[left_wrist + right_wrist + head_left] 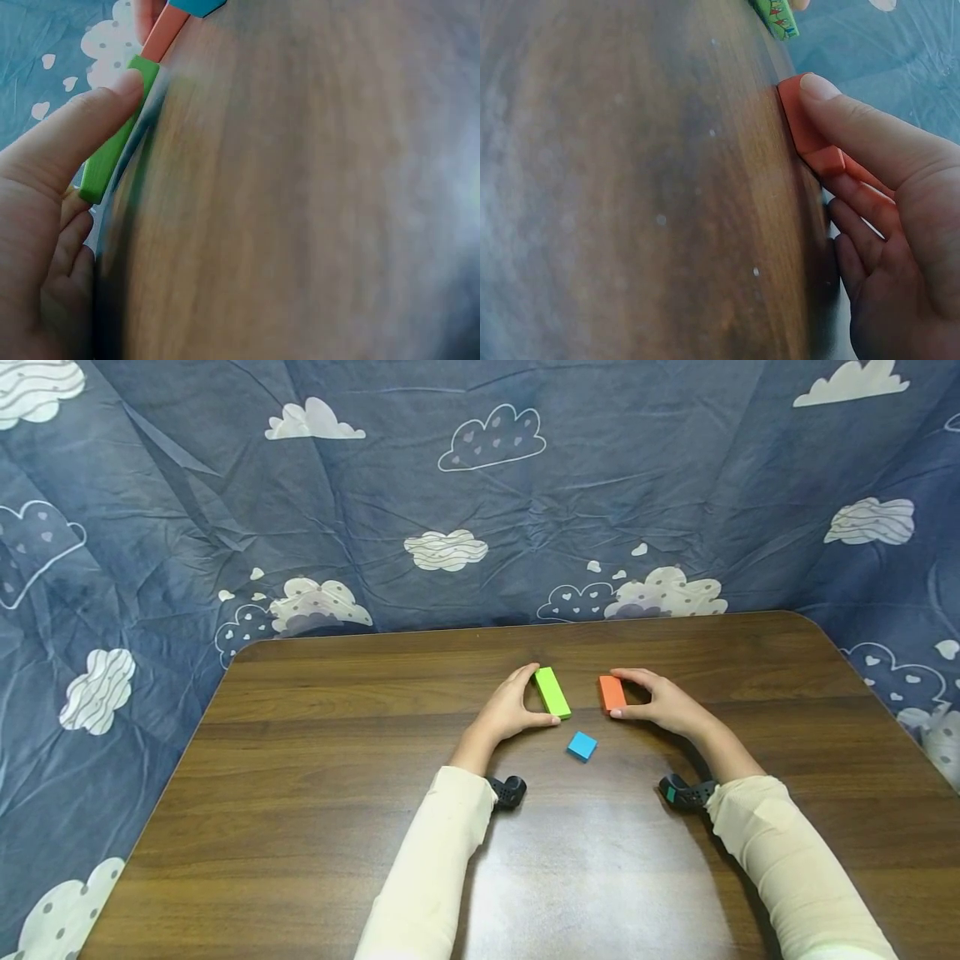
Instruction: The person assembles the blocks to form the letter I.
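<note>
My left hand pinches a long green block by its two ends, thumb at the near end and fingers at the far end. In the left wrist view the thumb presses one end of the green block. To the right, my right hand grips a shorter orange block between thumb and fingers. The right wrist view shows the thumb on the orange block, with the other fingers behind it. A small blue block lies on the table between the hands, nearer to me, touched by neither.
The brown wooden table has rounded far corners. Behind it hangs a dark blue cloth with white clouds. A black wrist strap device sits on the left wrist, and another black device on the right.
</note>
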The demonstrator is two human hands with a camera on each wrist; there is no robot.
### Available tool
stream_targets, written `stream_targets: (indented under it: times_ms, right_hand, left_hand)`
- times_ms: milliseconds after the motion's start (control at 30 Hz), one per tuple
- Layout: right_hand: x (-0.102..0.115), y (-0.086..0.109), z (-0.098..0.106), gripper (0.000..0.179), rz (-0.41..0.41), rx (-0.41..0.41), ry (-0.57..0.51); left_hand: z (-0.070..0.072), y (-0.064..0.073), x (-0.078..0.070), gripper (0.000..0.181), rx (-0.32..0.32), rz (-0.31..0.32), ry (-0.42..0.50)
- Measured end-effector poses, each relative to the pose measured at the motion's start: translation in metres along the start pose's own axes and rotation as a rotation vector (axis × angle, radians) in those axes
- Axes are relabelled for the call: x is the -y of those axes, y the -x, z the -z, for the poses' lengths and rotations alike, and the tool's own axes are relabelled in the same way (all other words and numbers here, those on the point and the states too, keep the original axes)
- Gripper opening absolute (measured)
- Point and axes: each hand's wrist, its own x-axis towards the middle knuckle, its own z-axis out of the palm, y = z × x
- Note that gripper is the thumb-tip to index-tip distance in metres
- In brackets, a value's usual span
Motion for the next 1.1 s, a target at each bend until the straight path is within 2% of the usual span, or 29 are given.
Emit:
stream_targets:
  times_ms: [233, 567, 833, 1100]
  right_hand:
    - [-0.001, 0.000, 0.000, 0.077, -0.002, 0.005, -0.012]
    - [0.000, 0.000, 0.000, 0.077, -0.005, 0.009, -0.007]
    - [0.000, 0.000, 0.000, 0.076, 0.004, 0.015, -0.023]
    - [-0.001, -0.001, 0.000, 0.076, 0.004, 0.015, -0.019]
  left_hand:
    - [0.007, 0.003, -0.003, 0.094, -0.011, -0.015, 0.039]
    - [0.032, 0.011, -0.015, 0.093, -0.028, -0.084, 0.026]
    - [0.048, 0.023, -0.017, 0.094, -0.049, -0.143, -0.013]
    - [0.060, 0.041, -0.015, 0.094, -0.063, -0.196, -0.054]
